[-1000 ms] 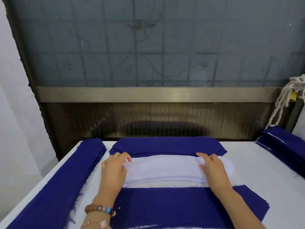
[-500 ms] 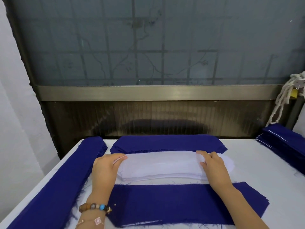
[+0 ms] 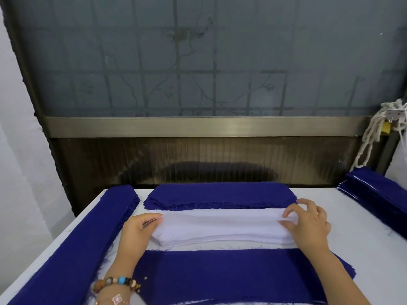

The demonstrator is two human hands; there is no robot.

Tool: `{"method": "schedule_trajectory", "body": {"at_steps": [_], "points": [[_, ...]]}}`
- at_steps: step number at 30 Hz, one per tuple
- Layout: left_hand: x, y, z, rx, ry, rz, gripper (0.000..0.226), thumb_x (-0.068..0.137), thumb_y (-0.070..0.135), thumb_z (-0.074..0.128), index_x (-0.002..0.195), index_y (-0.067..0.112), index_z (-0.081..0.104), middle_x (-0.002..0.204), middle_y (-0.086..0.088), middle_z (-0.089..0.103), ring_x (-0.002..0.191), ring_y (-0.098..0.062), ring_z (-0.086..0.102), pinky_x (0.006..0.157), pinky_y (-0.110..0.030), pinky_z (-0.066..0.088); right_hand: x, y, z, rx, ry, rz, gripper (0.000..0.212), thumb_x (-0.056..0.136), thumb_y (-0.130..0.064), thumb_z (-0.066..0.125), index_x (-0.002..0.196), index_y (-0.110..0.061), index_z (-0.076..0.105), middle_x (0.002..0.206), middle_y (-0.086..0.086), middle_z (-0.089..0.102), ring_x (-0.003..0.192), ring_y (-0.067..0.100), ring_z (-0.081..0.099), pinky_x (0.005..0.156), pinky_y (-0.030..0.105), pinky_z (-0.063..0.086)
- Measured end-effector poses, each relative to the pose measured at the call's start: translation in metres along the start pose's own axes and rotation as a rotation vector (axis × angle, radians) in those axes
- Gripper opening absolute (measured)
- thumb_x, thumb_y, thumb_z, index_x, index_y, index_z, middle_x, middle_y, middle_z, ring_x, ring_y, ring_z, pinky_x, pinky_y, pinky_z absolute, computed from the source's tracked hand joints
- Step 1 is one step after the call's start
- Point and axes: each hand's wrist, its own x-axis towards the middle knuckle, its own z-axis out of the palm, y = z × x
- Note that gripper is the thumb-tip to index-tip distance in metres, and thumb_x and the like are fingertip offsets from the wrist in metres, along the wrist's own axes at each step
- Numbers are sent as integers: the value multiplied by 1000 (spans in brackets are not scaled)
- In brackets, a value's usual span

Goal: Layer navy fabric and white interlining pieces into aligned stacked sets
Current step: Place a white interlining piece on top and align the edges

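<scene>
A white interlining stack (image 3: 220, 233) lies at the middle of the frame on a pale table (image 3: 365, 245), between a navy stack (image 3: 220, 193) above it and a single navy piece (image 3: 231, 276) below it. The left hand (image 3: 136, 232), with a beaded bracelet (image 3: 116, 282) on its wrist, pinches the left end of the top sheet (image 3: 220, 217) between thumb and fingers. The right hand (image 3: 308, 225) pinches the right end with curled fingertips. A long navy pile (image 3: 72, 249) runs along the left edge, another navy pile (image 3: 378, 194) sits at the right, and a white rope (image 3: 374, 133) hangs at the upper right.
</scene>
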Motion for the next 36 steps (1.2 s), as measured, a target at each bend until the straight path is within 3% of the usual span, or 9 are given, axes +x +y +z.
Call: {"method": "schedule_trajectory", "body": {"at_steps": [6, 8, 11, 13, 15, 20, 26, 31, 36], "points": [[4, 3, 6, 27, 126, -19, 13, 92, 13, 64, 99, 22, 69, 92, 12, 65, 85, 1, 57, 74, -16, 40, 8, 12, 6, 376, -32, 136, 31, 89, -34, 65, 111, -12, 68, 112, 7, 67, 96, 21, 56, 89, 33, 42], [5, 3, 7, 20, 188, -47, 3, 91, 16, 65, 91, 17, 68, 83, 9, 65, 77, -2, 57, 67, -18, 40, 7, 11, 8, 486, 12, 145, 27, 89, -30, 65, 108, -10, 67, 103, 6, 67, 87, 17, 53, 84, 30, 41], [5, 2, 8, 6, 230, -72, 21, 92, 19, 65, 73, 9, 63, 66, -6, 61, 64, -19, 58, 57, -25, 42, 5, 11, 9, 554, 129, 185, 11, 90, -28, 64, 89, -17, 61, 89, 4, 62, 69, 7, 48, 77, 30, 38], [4, 6, 8, -23, 259, -89, 24, 92, 19, 64, 69, 20, 57, 65, -1, 59, 68, -25, 59, 59, -26, 44, 6, 12, 7, 600, 216, 213, 13, 91, -27, 63, 84, -19, 55, 84, 6, 59, 64, 5, 44, 75, 31, 37], [4, 11, 10, -60, 269, -90, 25, 92, 19, 63, 70, 28, 57, 69, 3, 62, 70, -20, 60, 62, -27, 46, 8, 13, 6, 640, 282, 253, 15, 92, -28, 61, 89, -13, 59, 84, 5, 56, 66, 8, 45, 77, 31, 37], [5, 14, 11, -172, 206, -224, 24, 93, 15, 62, 70, 8, 62, 71, -19, 63, 63, -24, 57, 56, -28, 46, 3, 16, 5, 668, 288, 292, 25, 94, -29, 58, 104, -6, 61, 100, 15, 63, 78, 16, 48, 81, 37, 42], [-10, 18, -4, -298, 68, -461, 31, 91, 12, 65, 63, 5, 53, 50, 1, 47, 54, -15, 45, 50, -24, 44, -20, 30, -17, 519, 96, 288, 47, 94, -29, 58, 132, -2, 52, 131, 19, 56, 119, 37, 51, 103, 45, 38], [-37, 29, -13, -465, 70, -521, 18, 90, 11, 67, 78, 8, 54, 72, -4, 41, 57, -12, 46, 53, -16, 53, -47, 39, -37, 454, 46, 220, 37, 93, -23, 60, 115, 6, 58, 118, 24, 61, 108, 40, 53, 92, 43, 40], [-59, 27, -17, -599, 14, -531, 9, 92, 12, 65, 88, 11, 57, 82, -3, 49, 72, -14, 52, 78, -25, 52, -64, 48, -44, 441, 46, 203, 35, 93, -22, 61, 116, 3, 59, 113, 21, 63, 104, 37, 54, 81, 35, 36]]}}
